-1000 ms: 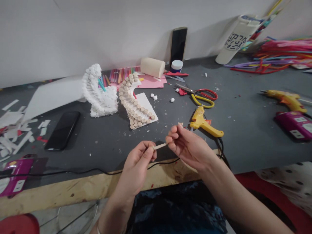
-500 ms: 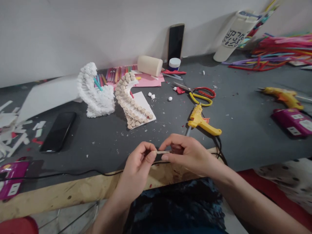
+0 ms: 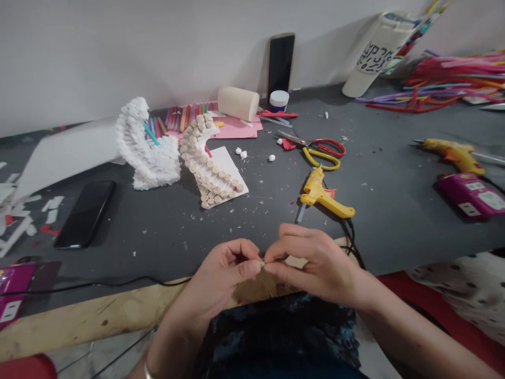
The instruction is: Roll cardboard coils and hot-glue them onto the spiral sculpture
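Near the table's front edge, my left hand and my right hand meet fingertip to fingertip. Both are closed in a pinch on a small, thin beige strip, now mostly hidden by thumbs and fingers; whether it is paper or clay I cannot tell. Beyond my hands stands a curved staircase model, its steps lined with small beige coils, on a white card base. A white staircase model covered in fluffy bits stands to its left. Closest to my right hand lies a yellow glue gun with a glue stick in it.
Red-and-yellow scissors lie behind the glue gun. A black phone is at left, near white scraps. A power cord runs along the front edge. At right are a purple extension box and another glue gun.
My hands have come together and moved slightly down, so less of the beige strip shows between the fingertips. The view has shifted a little.
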A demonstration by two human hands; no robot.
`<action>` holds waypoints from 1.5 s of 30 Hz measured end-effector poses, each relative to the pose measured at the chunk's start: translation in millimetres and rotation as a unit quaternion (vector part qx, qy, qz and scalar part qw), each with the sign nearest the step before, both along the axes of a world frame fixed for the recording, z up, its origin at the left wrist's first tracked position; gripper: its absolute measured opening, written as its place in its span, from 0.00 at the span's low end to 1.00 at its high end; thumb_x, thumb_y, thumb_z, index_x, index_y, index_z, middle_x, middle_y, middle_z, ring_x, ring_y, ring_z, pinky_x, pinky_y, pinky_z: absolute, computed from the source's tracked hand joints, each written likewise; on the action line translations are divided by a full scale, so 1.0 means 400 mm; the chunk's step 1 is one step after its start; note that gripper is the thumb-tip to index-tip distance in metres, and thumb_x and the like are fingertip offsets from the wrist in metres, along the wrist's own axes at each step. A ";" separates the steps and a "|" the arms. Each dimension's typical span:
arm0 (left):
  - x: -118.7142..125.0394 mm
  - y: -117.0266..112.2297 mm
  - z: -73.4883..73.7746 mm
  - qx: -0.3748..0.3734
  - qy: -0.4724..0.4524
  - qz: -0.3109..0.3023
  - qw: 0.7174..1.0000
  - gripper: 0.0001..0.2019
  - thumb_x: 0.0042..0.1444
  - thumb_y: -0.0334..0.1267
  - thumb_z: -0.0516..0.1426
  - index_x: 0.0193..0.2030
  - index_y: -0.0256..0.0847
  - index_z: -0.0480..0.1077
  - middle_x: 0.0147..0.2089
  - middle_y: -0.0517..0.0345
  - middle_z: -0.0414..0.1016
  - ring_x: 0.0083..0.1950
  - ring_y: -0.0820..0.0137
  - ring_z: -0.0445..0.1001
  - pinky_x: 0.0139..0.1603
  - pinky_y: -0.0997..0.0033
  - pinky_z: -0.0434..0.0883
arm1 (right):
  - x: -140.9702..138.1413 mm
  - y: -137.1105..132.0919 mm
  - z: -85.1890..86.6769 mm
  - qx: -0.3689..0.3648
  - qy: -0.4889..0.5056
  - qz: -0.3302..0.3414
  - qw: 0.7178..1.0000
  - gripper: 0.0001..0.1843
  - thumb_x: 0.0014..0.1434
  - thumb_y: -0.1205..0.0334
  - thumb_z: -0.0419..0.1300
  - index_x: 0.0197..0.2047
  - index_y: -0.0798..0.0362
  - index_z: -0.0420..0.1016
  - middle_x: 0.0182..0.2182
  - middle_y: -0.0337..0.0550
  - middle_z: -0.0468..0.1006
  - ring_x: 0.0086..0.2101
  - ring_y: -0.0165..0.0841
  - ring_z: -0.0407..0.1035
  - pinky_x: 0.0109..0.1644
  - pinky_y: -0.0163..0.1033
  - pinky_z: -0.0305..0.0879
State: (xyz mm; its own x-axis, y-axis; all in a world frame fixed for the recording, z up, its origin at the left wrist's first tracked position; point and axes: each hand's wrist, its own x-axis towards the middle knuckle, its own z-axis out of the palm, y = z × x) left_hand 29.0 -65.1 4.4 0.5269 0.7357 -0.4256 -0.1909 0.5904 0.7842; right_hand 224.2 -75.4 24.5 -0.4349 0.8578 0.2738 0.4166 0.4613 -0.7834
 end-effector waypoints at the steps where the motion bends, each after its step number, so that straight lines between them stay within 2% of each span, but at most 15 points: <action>1: 0.004 0.000 -0.002 -0.031 -0.028 -0.009 0.999 0.17 0.42 0.44 0.71 0.24 0.36 0.69 0.27 0.62 0.67 0.27 0.78 0.63 0.29 0.77 0.60 | 0.000 -0.004 0.004 0.013 0.002 0.005 1.000 0.07 0.60 0.69 0.60 0.30 0.55 0.76 0.24 0.38 0.72 0.26 0.25 0.65 0.29 0.30 0.60; 4: 0.017 -0.003 -0.007 -0.089 -0.076 -0.016 0.993 0.18 0.39 0.43 0.72 0.24 0.37 0.68 0.25 0.63 0.66 0.25 0.79 0.63 0.27 0.78 0.60 | -0.003 -0.014 0.013 0.021 0.012 -0.004 1.000 0.08 0.58 0.71 0.59 0.27 0.55 0.74 0.22 0.37 0.71 0.24 0.24 0.63 0.27 0.29 0.59; 6: 0.025 -0.008 -0.012 -0.084 -0.066 0.011 0.994 0.17 0.38 0.42 0.72 0.25 0.37 0.69 0.27 0.63 0.68 0.26 0.79 0.65 0.28 0.78 0.63 | -0.005 -0.018 0.013 0.004 0.019 -0.021 1.000 0.08 0.58 0.70 0.59 0.28 0.55 0.75 0.22 0.37 0.70 0.24 0.24 0.64 0.27 0.28 0.60; 8: 0.033 -0.016 -0.018 -0.036 -0.024 0.060 0.997 0.15 0.41 0.42 0.71 0.26 0.38 0.72 0.27 0.63 0.70 0.27 0.78 0.67 0.30 0.78 0.65 | -0.008 -0.020 0.007 -0.020 0.020 -0.053 0.998 0.07 0.58 0.69 0.60 0.29 0.54 0.76 0.22 0.36 0.69 0.24 0.24 0.64 0.27 0.29 0.60; 10: 0.040 -0.026 -0.020 0.061 0.051 0.107 0.991 0.10 0.48 0.42 0.68 0.28 0.40 0.74 0.28 0.62 0.72 0.29 0.77 0.69 0.32 0.77 0.67 | -0.012 -0.022 -0.003 -0.051 0.014 -0.101 0.994 0.08 0.59 0.67 0.60 0.29 0.53 0.76 0.22 0.36 0.67 0.23 0.25 0.62 0.27 0.30 0.60; 12: 0.047 -0.035 -0.018 0.202 0.155 0.139 0.957 0.06 0.55 0.39 0.63 0.30 0.41 0.76 0.31 0.60 0.75 0.33 0.75 0.72 0.35 0.77 0.69 | -0.016 -0.022 -0.014 -0.084 0.007 -0.142 0.986 0.07 0.59 0.66 0.60 0.29 0.52 0.77 0.22 0.35 0.67 0.22 0.24 0.60 0.27 0.30 0.60; 15: 0.052 -0.043 -0.011 0.413 0.276 0.138 0.857 0.06 0.60 0.32 0.58 0.38 0.41 0.78 0.38 0.57 0.77 0.40 0.73 0.75 0.40 0.76 0.71 | -0.015 -0.023 -0.025 -0.111 -0.004 -0.170 0.979 0.06 0.60 0.65 0.60 0.31 0.51 0.76 0.23 0.35 0.68 0.22 0.25 0.60 0.29 0.31 0.61; 16: 0.053 -0.044 -0.009 0.458 0.296 0.126 0.829 0.07 0.60 0.30 0.58 0.40 0.41 0.78 0.39 0.56 0.78 0.41 0.73 0.75 0.42 0.76 0.72 | -0.013 -0.022 -0.026 -0.115 -0.011 -0.169 0.979 0.06 0.60 0.65 0.59 0.32 0.51 0.76 0.24 0.35 0.68 0.23 0.25 0.61 0.30 0.31 0.61; 18: 0.052 -0.043 -0.008 0.497 0.317 0.100 0.801 0.07 0.60 0.30 0.58 0.42 0.41 0.77 0.39 0.57 0.78 0.40 0.74 0.76 0.42 0.77 0.72 | -0.007 -0.021 -0.025 -0.117 -0.026 -0.156 0.980 0.07 0.61 0.66 0.59 0.31 0.51 0.76 0.24 0.36 0.69 0.25 0.26 0.63 0.30 0.31 0.60; 22: 0.049 -0.038 -0.010 0.469 0.322 0.094 0.817 0.01 0.57 0.32 0.62 0.36 0.41 0.77 0.35 0.61 0.77 0.35 0.76 0.76 0.37 0.80 0.72 | 0.007 -0.017 -0.018 -0.119 -0.049 -0.110 0.986 0.08 0.61 0.70 0.58 0.31 0.53 0.76 0.25 0.36 0.68 0.26 0.25 0.64 0.29 0.30 0.58; 26: 0.049 -0.039 -0.012 0.439 0.330 0.096 0.830 0.03 0.57 0.33 0.62 0.32 0.43 0.76 0.32 0.62 0.77 0.33 0.76 0.75 0.34 0.79 0.71 | 0.015 -0.017 -0.020 -0.120 -0.058 -0.072 0.988 0.10 0.63 0.72 0.55 0.34 0.54 0.77 0.27 0.37 0.68 0.27 0.25 0.65 0.30 0.31 0.59; 31: 0.047 -0.040 -0.015 0.452 0.358 0.068 0.814 0.04 0.60 0.35 0.59 0.37 0.43 0.76 0.35 0.58 0.77 0.37 0.72 0.76 0.38 0.75 0.71 | 0.011 -0.012 -0.022 -0.138 -0.060 -0.076 0.986 0.10 0.63 0.71 0.54 0.34 0.55 0.76 0.29 0.39 0.70 0.29 0.27 0.67 0.32 0.32 0.61; 37: 0.040 -0.041 -0.033 0.452 0.370 0.078 0.808 0.05 0.61 0.35 0.57 0.38 0.43 0.76 0.37 0.56 0.77 0.39 0.69 0.75 0.41 0.72 0.70 | 0.000 -0.001 -0.010 -0.176 -0.068 -0.078 0.979 0.09 0.63 0.70 0.55 0.35 0.54 0.77 0.30 0.39 0.74 0.30 0.27 0.69 0.34 0.32 0.63; 43: 0.037 -0.048 -0.036 0.390 0.345 0.104 0.847 0.06 0.61 0.36 0.57 0.36 0.43 0.75 0.38 0.55 0.76 0.40 0.68 0.74 0.40 0.72 0.69 | -0.006 0.004 -0.009 -0.148 -0.112 -0.099 0.978 0.03 0.56 0.70 0.63 0.35 0.55 0.77 0.30 0.39 0.73 0.27 0.26 0.66 0.31 0.32 0.60; 45: 0.035 -0.050 -0.033 0.371 0.325 0.103 0.864 0.06 0.61 0.36 0.57 0.36 0.42 0.75 0.37 0.55 0.76 0.39 0.69 0.74 0.39 0.73 0.69 | -0.006 0.004 -0.013 -0.123 -0.110 -0.091 0.982 0.01 0.57 0.68 0.64 0.33 0.55 0.77 0.29 0.38 0.72 0.27 0.26 0.66 0.31 0.31 0.60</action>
